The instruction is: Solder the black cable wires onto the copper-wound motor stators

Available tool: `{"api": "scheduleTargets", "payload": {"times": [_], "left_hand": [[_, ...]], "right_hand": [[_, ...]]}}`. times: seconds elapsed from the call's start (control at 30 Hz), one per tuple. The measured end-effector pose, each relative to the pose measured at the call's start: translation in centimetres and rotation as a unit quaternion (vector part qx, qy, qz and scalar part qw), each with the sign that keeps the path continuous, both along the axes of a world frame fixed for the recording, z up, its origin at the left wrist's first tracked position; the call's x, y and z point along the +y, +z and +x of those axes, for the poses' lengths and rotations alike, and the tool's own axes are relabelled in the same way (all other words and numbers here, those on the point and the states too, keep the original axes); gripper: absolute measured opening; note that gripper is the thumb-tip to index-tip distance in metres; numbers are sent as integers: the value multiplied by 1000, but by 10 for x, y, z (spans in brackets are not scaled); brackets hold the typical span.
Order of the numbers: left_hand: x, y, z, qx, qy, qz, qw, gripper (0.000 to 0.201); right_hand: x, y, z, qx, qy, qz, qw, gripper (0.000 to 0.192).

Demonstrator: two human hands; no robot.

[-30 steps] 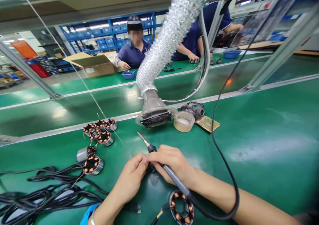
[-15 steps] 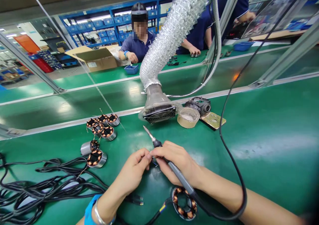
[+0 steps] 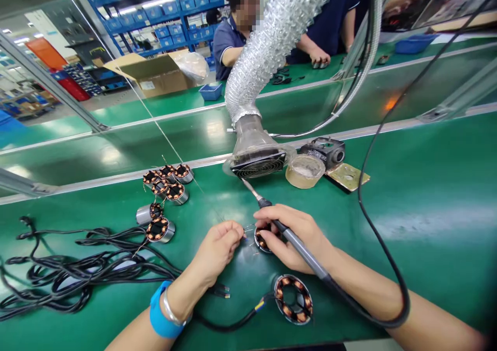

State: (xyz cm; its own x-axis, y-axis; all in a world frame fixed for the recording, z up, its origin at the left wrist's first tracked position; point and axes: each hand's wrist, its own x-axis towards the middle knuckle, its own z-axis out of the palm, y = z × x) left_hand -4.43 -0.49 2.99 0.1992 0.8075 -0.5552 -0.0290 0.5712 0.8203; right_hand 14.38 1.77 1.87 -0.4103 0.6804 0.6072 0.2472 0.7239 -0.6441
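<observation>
My right hand [image 3: 298,232] is closed round a soldering iron [image 3: 295,242], its tip pointing away from me toward the fume hood. Under the same hand's fingers is a copper-wound stator [image 3: 262,241], partly hidden by them. My left hand [image 3: 221,247] is pinched shut at the ends of thin wires, with a bit of blue at the fingertips; the wires reach toward the stator. Nearer me lies another stator [image 3: 293,299], joined to a black cable [image 3: 229,327] with coloured leads.
Several stators [image 3: 161,229] stand at the left, behind coiled black cables [image 3: 77,268]. A fume hood [image 3: 260,162] hangs ahead on a silver duct. Beside it are a tape roll [image 3: 305,171] and a soldering iron stand [image 3: 326,151]. Co-workers [image 3: 236,40] stand across the bench.
My hands have drawn apart, showing the thin wires between them and the stator under my right fingers. The view has shifted. A co-worker across the bench has turned and moved right.
</observation>
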Motion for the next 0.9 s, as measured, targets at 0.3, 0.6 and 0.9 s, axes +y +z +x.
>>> {"api": "scheduleTargets", "payload": {"times": [0.3,0.6,0.9], "left_hand": [[-5,-3,-1,-24,27,2,999,52],[-8,-3,1,6,32,1,999,53],[-8,-4,8,43,58,28,997,48]], "right_hand": [[-5,-10,-7,6,35,-86,996,47],[0,-10,-11,24,-3,-37,999,29],[2,-14,-11,28,3,6,1000,38]]}}
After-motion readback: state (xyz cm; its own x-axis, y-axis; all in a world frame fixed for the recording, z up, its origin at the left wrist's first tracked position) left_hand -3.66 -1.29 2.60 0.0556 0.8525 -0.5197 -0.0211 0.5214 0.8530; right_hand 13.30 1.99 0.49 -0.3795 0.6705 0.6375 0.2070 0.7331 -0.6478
